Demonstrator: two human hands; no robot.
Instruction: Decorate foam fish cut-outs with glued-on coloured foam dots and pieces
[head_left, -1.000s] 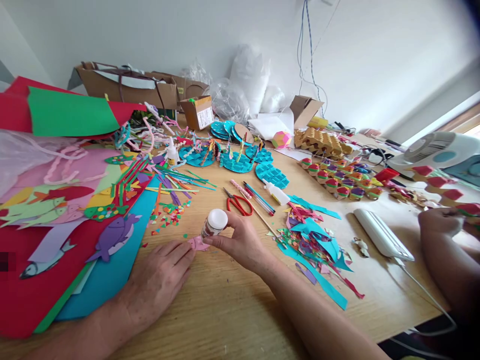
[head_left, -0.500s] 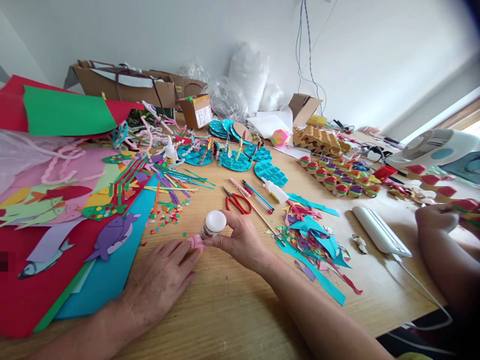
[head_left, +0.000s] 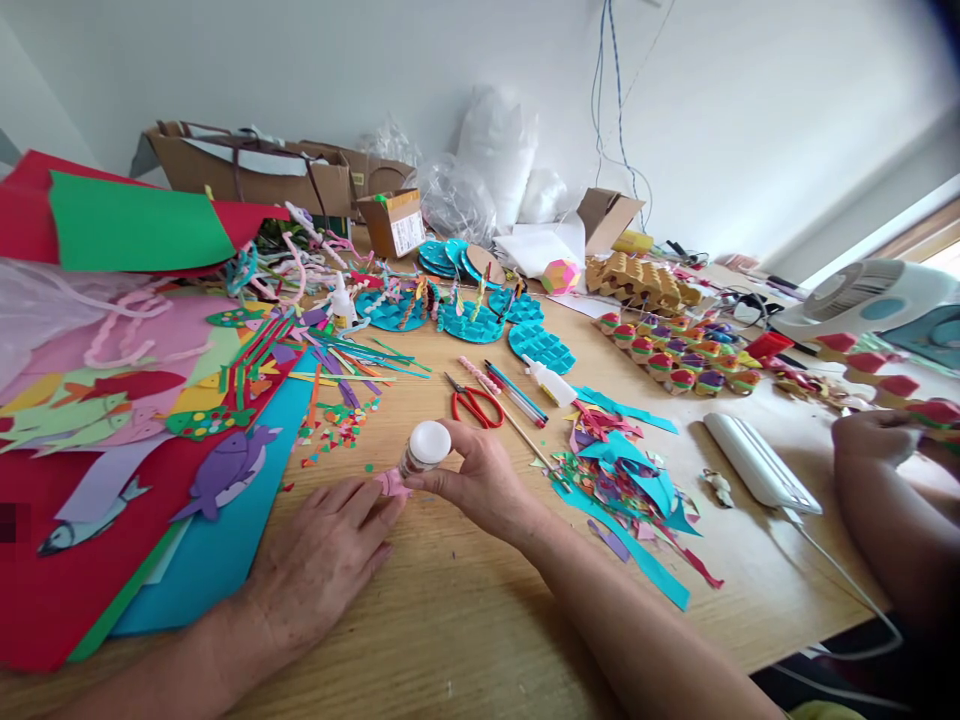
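Head view: the container with a white cap (head_left: 426,445) is already down at the small pink paper piece (head_left: 391,484), and both hands have closed in on that one spot of the bench (head_left: 420,630). The right hand (head_left: 487,485) has its fingers wrapped around the container, thumb on the near side, tilting it slightly. The left hand (head_left: 322,545) lies palm down, fingers outstretched and close together, tips pressing on the pink piece rather than pinching it. That probably keeps the paper steady where the two meet; whether the container's base touches it or sits just beside it, I cannot tell.

Beyond them lie red-handled scissors (head_left: 480,408), a few pens (head_left: 525,402) and a white glue bottle (head_left: 551,383). Confetti-like bits (head_left: 341,428) are scattered to the left, with a heap of scraps (head_left: 622,460) to the right. Farther right, a co-worker's hand (head_left: 874,440) is near a strip of red-tipped cups (head_left: 866,366)
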